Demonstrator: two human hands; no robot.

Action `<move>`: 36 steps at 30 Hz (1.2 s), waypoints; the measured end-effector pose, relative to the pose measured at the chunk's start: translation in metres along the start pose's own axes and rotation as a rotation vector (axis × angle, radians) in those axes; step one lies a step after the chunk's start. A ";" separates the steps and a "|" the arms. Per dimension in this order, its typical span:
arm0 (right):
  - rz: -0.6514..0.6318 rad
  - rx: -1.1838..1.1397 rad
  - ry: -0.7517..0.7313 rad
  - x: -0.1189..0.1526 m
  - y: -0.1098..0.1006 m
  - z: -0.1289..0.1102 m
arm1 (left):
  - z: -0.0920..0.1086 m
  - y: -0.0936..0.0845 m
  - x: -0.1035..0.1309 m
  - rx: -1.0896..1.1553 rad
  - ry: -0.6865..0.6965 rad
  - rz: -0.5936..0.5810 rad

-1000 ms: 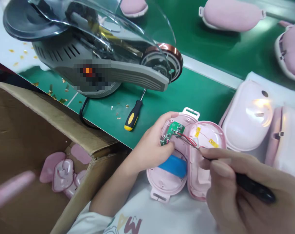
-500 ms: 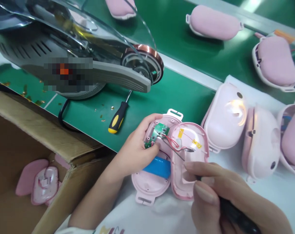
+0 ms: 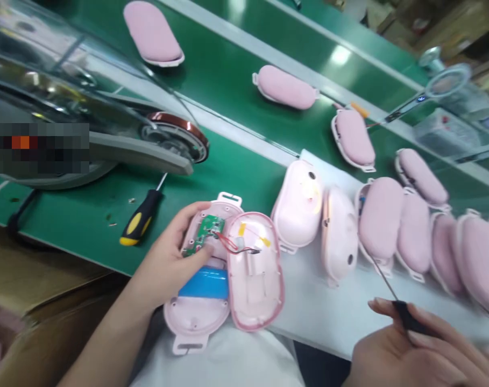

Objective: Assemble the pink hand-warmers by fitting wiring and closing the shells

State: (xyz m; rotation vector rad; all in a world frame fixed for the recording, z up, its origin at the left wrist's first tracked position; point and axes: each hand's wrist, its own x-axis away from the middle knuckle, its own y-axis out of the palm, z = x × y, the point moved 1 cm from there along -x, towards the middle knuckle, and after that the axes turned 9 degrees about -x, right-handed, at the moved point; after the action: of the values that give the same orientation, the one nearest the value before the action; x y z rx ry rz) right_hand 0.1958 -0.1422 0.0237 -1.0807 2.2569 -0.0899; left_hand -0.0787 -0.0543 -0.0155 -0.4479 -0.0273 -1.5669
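My left hand (image 3: 175,250) is closed round the side of an opened pink plastic case half (image 3: 202,320), its thumb on the lower part of a green circuit board (image 3: 210,226). Below the thumb a blue battery pack (image 3: 206,283) lies in that half. Red and black wires (image 3: 228,242) run from the board to the other half, a pale pink shell (image 3: 258,298) with yellow tape bits, lying open alongside. Off to the right, my right hand (image 3: 413,344) grips a black-handled tool with a thin metal shaft (image 3: 385,279); its tip is near a closed pink case (image 3: 383,215).
Several pink cases stand in a row on a white sheet (image 3: 309,301). More pink cases (image 3: 286,86) lie on the green bench beyond. A tape dispenser (image 3: 179,129) and a yellow-black screwdriver (image 3: 141,217) are at left, above a cardboard box (image 3: 34,279).
My right hand has drawn the tool away from the wires and out to the right. My left hand still holds the case. The view has swung to the right.
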 end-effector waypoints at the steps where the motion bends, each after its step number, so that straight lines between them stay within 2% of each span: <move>1: 0.065 0.015 -0.046 -0.002 -0.002 0.008 | 0.001 0.001 -0.001 0.005 -0.010 0.007; 3: 0.057 0.081 -0.103 -0.005 -0.004 0.026 | 0.005 0.003 -0.003 0.029 -0.043 0.020; 7: -0.297 0.336 -0.192 -0.012 -0.006 0.058 | 0.015 0.007 0.000 0.142 -0.110 0.036; 8: -0.302 0.364 -0.229 -0.013 -0.005 0.060 | 0.016 0.008 0.001 0.185 -0.124 0.047; 10: -0.196 0.378 -0.300 -0.013 -0.002 0.057 | 0.017 0.011 0.003 0.278 -0.144 0.090; 12: -0.063 0.344 -0.337 -0.010 0.006 0.045 | 0.017 0.014 0.005 0.354 -0.143 0.124; 13: -0.034 0.279 -0.324 -0.008 0.013 0.036 | 0.016 0.015 0.006 0.379 -0.128 0.118; 14: -0.061 0.198 -0.287 -0.006 0.020 0.026 | 0.016 0.016 0.006 0.396 -0.103 0.097; 16: -0.292 0.070 -0.190 -0.002 0.037 0.008 | 0.014 0.016 0.008 0.419 -0.054 0.034; 19: -0.708 0.150 -0.191 0.005 0.060 -0.010 | 0.011 0.012 0.012 0.424 -0.026 0.007; 21: -0.824 0.234 -0.262 0.011 0.071 -0.015 | 0.009 0.007 0.017 0.410 -0.029 0.046; 24: -0.827 0.302 -0.186 0.020 0.084 -0.017 | 0.006 0.001 0.025 0.414 -0.026 0.102; 29: -0.753 0.155 0.240 0.021 0.088 -0.026 | 0.009 0.003 0.034 0.493 -0.059 0.171; 31: -0.657 0.085 0.260 0.015 0.085 -0.031 | 0.014 0.009 0.036 0.498 -0.040 0.120; 33: -0.549 0.018 0.181 0.009 0.082 -0.037 | 0.019 0.016 0.036 0.436 0.021 0.052; 35: -0.497 -0.075 0.153 0.008 0.081 -0.041 | 0.026 0.025 0.035 0.358 0.080 0.004; 36: -0.495 -0.138 0.193 0.009 0.082 -0.042 | 0.030 0.030 0.034 0.341 0.095 -0.022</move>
State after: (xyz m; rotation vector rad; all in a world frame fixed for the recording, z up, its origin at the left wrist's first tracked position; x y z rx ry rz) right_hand 0.1127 -0.1028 0.0269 -1.7529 2.1314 -0.2545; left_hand -0.0416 -0.0795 0.0144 -0.1049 -0.2235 -1.5662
